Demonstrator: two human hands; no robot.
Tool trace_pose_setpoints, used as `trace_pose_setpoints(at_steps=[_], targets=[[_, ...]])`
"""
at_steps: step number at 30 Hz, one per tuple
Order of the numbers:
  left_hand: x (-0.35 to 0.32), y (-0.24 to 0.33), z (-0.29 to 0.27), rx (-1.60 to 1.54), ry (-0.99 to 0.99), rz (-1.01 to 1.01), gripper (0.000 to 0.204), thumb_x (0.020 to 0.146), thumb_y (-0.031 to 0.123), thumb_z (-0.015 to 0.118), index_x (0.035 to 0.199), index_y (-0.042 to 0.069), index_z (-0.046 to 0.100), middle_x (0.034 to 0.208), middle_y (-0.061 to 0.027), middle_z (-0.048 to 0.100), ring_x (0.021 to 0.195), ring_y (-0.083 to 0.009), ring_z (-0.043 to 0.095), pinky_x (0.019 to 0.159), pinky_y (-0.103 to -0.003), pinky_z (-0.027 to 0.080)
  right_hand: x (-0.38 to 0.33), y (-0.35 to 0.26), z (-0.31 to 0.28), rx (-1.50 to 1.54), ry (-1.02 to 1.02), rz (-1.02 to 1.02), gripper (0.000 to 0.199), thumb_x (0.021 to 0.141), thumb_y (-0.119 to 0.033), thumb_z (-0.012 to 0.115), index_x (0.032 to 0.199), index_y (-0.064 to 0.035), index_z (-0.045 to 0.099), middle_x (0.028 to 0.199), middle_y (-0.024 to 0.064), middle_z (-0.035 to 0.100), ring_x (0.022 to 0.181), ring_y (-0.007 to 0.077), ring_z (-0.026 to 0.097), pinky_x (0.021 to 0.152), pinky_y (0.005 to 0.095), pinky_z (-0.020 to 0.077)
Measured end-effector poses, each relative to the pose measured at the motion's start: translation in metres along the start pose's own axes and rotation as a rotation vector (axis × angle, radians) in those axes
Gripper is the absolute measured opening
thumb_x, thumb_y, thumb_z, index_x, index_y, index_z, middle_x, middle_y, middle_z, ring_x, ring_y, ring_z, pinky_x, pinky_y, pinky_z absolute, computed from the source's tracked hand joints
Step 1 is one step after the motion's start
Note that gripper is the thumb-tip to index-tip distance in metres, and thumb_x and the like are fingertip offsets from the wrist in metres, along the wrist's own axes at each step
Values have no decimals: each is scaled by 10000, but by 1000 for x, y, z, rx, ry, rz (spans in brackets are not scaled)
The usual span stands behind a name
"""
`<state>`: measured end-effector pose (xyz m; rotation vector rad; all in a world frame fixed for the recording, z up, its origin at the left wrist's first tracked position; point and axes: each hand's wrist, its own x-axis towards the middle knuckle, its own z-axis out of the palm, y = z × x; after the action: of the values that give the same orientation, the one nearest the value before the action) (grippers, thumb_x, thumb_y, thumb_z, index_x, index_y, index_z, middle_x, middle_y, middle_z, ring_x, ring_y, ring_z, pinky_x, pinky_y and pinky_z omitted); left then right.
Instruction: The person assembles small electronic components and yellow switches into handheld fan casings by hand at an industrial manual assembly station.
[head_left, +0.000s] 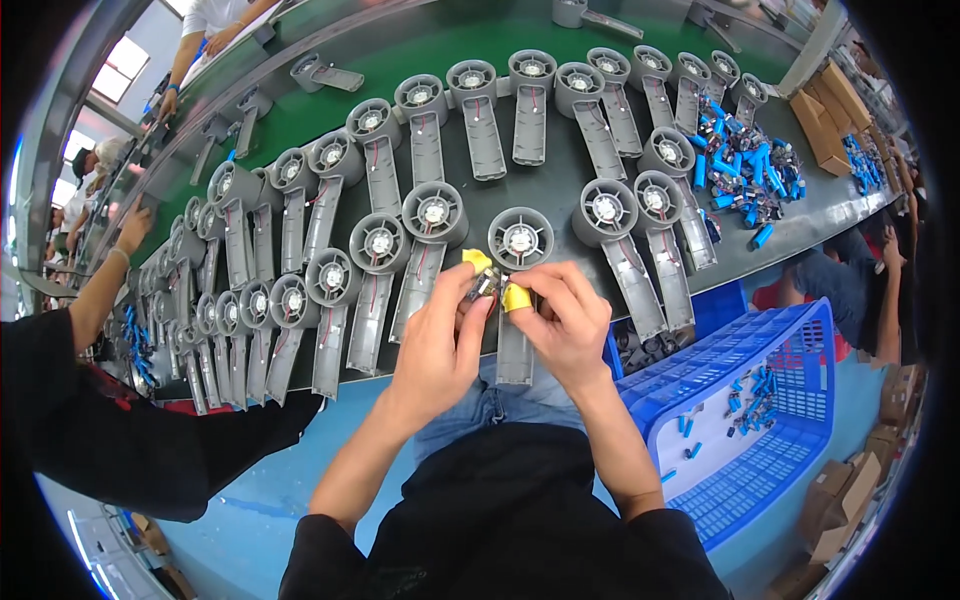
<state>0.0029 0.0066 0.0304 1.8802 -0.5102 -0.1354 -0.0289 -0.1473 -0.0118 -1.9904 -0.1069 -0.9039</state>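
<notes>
Over the table's near edge, my left hand (432,343) is closed, its thumb and fingers pinching a small dark-and-silver electronic part (486,284). My right hand (568,325) is closed at the same part from the other side, fingertips together; what lies between them is too small to make out. Yellow finger covers (516,298) show on both hands. Just beyond my fingers stands a grey housing with a round fan end (521,240). Its open handle half (514,358) runs toward me beneath my hands, partly hidden by them.
Rows of similar grey fan housings (486,140) cover the dark table. Blue cylindrical cells with wired boards (745,165) lie heaped at right. Below stands a blue plastic basket (808,385) with more cells. A co-worker's dark sleeve (130,450) is at left; another person's arm (190,50) reaches in across the line.
</notes>
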Motion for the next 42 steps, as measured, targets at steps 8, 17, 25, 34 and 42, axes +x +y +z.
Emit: trace_pose_setpoints(at_steps=[8,17,25,34,42], targets=[[0,-9,2,247,110,230,199,872,-60,623,1071,-69,620,819,-137,662,679,-195,665,583,-287,505,1,2,1,-13,-23,-26,228,697,28,728,919,-7,689,864,52,630,491,66,476,441,231,380],[0,-14,8,261,167,335,199,840,-55,658,1038,-49,636,887,-165,680,703,-282,661,598,-342,523,-1,-6,1,85,-22,91,232,698,64,701,922,8,687,872,48,618,531,55,459,470,216,362],[-1,-17,14,369,199,414,205,811,-87,680,1013,-69,652,856,-175,686,686,-263,672,601,-320,526,0,-20,2,182,14,334,176,743,81,677,905,12,689,862,31,611,579,40,456,493,197,337],[-5,-22,16,538,222,524,278,781,-80,679,1055,-71,633,945,-197,671,784,-313,674,688,-380,560,6,-25,-7,94,-78,369,199,725,-31,718,923,-20,697,851,51,638,595,130,519,550,267,445],[1,-16,8,503,135,530,281,776,-85,673,1052,-78,622,930,-180,652,778,-303,652,680,-376,544,10,-15,-7,110,-66,214,206,697,44,702,901,12,689,823,60,625,628,111,516,577,230,431]])
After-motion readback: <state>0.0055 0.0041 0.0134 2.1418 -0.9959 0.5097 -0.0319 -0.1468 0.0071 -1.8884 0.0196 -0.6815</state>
